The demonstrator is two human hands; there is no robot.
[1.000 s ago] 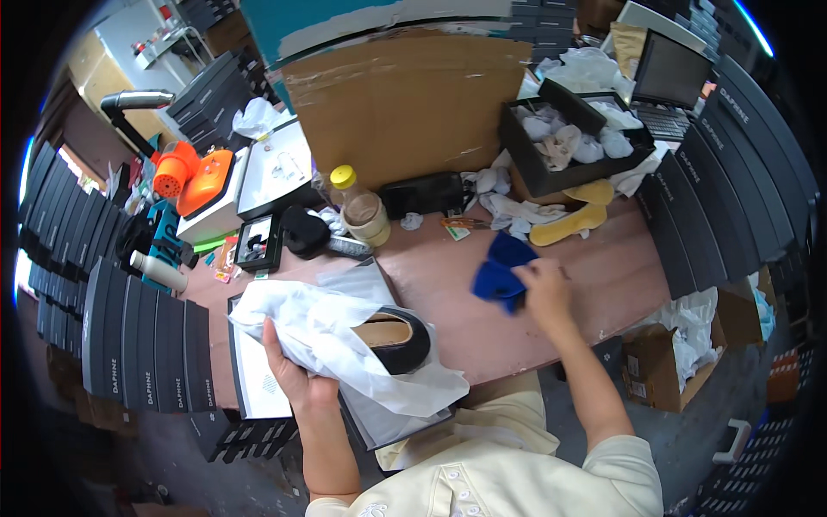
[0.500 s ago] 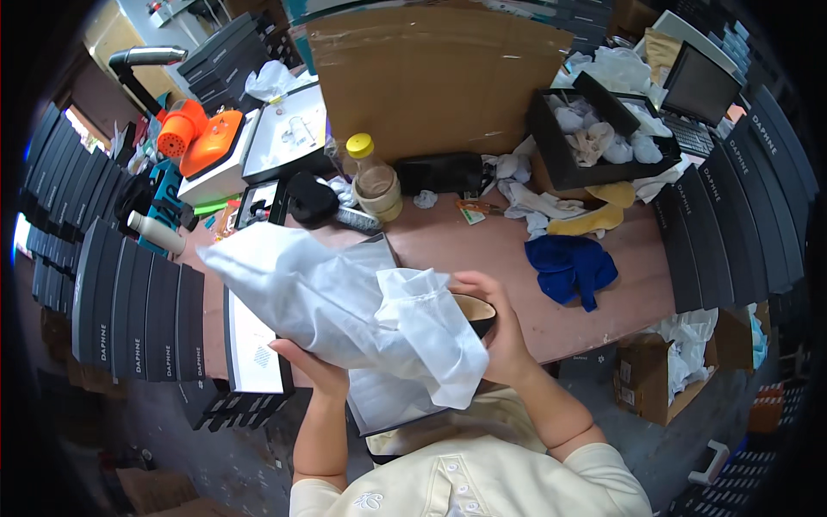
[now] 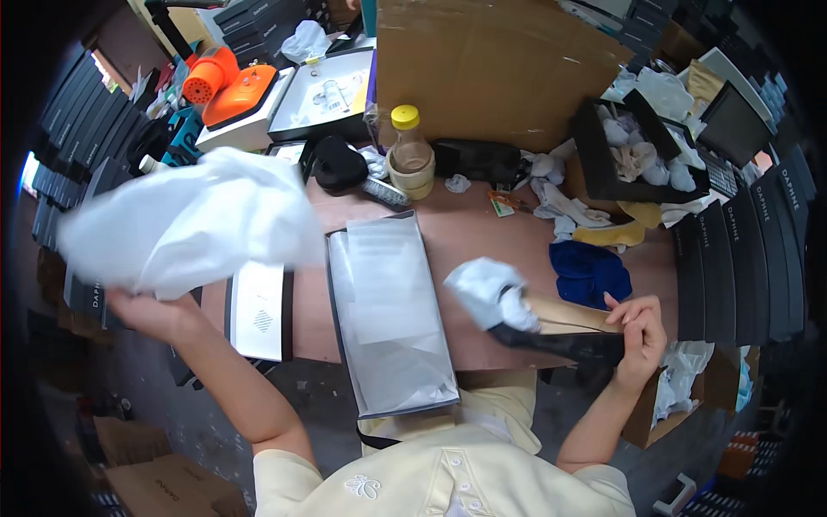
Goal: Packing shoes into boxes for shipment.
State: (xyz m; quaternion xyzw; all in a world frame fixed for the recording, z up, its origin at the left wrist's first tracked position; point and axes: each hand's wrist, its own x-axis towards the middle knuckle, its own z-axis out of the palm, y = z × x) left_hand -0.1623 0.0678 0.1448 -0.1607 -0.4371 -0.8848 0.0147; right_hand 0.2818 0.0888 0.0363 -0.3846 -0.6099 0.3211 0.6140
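My left hand [image 3: 159, 314], out at the left, is closed on the lower edge of a thin white bag [image 3: 194, 220], which billows and is smeared by motion. At the right my right hand [image 3: 639, 340] grips the heel end of a black shoe [image 3: 560, 343] with a tan insole. White stuffing paper [image 3: 489, 289] bulges from the shoe's toe end, which points left. Between my hands an open dark shoebox [image 3: 438, 314], lined with white tissue paper [image 3: 383, 293], lies over the table's front edge.
Shoeboxes [image 3: 741, 250] stand in rows at both sides. A blue cloth [image 3: 590, 274], a yellow-capped bottle [image 3: 407, 155], a black box of crumpled paper [image 3: 594, 172] and an orange device [image 3: 241, 93] are on the table [image 3: 491, 233]. A large cardboard panel [image 3: 491, 69] rises behind.
My hands have moved apart. The bag has swung left with my left hand, and the shoe has come away to the right, now showing its insole and stuffing. The shoebox is uncovered.
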